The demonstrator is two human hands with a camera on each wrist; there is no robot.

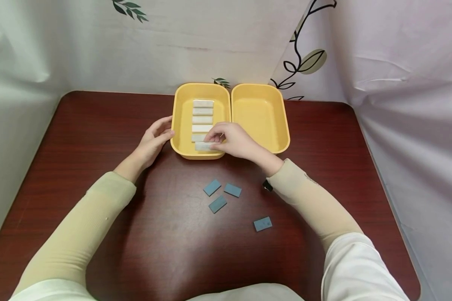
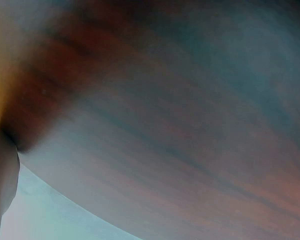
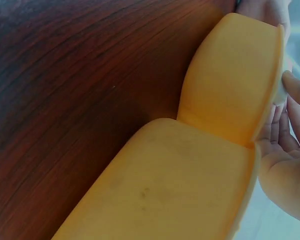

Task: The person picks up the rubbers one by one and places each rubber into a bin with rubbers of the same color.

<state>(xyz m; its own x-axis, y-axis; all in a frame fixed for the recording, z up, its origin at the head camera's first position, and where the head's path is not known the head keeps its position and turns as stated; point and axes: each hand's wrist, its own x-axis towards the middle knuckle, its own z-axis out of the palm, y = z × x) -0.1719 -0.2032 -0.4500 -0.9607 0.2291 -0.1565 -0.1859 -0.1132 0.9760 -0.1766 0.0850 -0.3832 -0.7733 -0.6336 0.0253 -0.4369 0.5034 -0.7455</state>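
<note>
My right hand (image 1: 234, 140) pinches a whitish rectangular tile (image 1: 201, 146) between thumb and fingers, over the front end of the left yellow tray (image 1: 177, 125). Behind it, inside this tray, several similar white tiles (image 1: 202, 120) lie in a column with narrow gaps. My left hand (image 1: 150, 143) rests against the tray's left outer wall, its thumb by the rim and its fingers extended. In the right wrist view, the tray walls (image 3: 230, 75) partly hide the right hand's work (image 3: 287, 165). The left wrist view is mostly blurred table, with a bit of finger (image 2: 2, 175) at its edge.
A second yellow tray (image 1: 258, 121) stands against the first on its right. Several blue-grey tiles (image 1: 217, 204) are scattered on the dark red wooden table (image 1: 165, 251) in front of the trays. A patterned curtain (image 1: 196, 42) hangs behind the table's far edge.
</note>
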